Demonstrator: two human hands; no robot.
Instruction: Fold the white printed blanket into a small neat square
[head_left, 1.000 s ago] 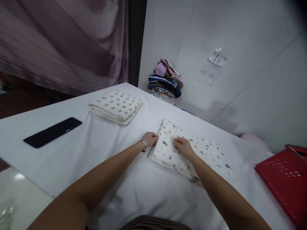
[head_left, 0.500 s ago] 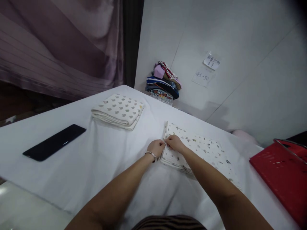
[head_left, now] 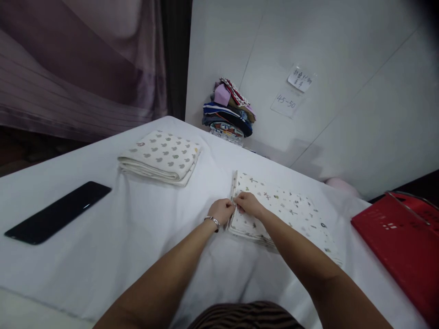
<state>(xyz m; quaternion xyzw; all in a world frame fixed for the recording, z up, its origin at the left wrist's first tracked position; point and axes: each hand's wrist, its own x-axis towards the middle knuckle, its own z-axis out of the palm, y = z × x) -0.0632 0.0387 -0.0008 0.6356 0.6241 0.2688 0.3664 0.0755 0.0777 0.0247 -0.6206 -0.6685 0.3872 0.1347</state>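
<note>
One striped top comes first, nearest, with bare arms reaching past it over the white table. The left hand, a bracelet at its wrist, pinches the left edge of the printed cloth; the right hand pinches that same edge, just beside it. A second ago the right hand was farther in, over the print. Now it has come across to its partner, so, by my reading, both grips bear on one spot of the edge and neither steadies the middle. The printed cloth lies flat and layered on the table, running rightward beyond the right arm.

To the right is a red basket; whether the table bears it, I can't tell. Leftward lies a black slab. Farther off, well apart, sits a second cloth, folded thick. Beyond are a clothes pile, its base hidden, two notes on the wall, and leftmost, a curtain.
</note>
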